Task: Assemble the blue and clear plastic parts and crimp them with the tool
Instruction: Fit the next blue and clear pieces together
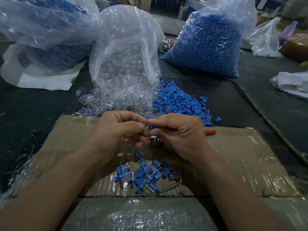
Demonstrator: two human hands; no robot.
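Observation:
Over the cardboard sheet (233, 155), my left hand (116, 130) pinches a clear plastic part (146, 129) between thumb and fingers. My right hand (180, 132) pinches a blue plastic part (151, 126) and holds it against the clear one. Below my right palm lies the crimp tool: its metal head (155, 140) shows between my hands and a red handle (210, 132) sticks out to the right. A heap of joined blue-and-clear pieces (145, 177) lies on the cardboard below my hands. Loose clear parts (106, 100) and loose blue parts (180, 100) are piled behind.
A clear bag of clear parts (126, 52) stands open at centre back. A bag of blue parts (208, 45) stands to its right, another bag (45, 25) at back left. White bags (291, 84) lie at the right. A cord (266, 120) runs along the dark table.

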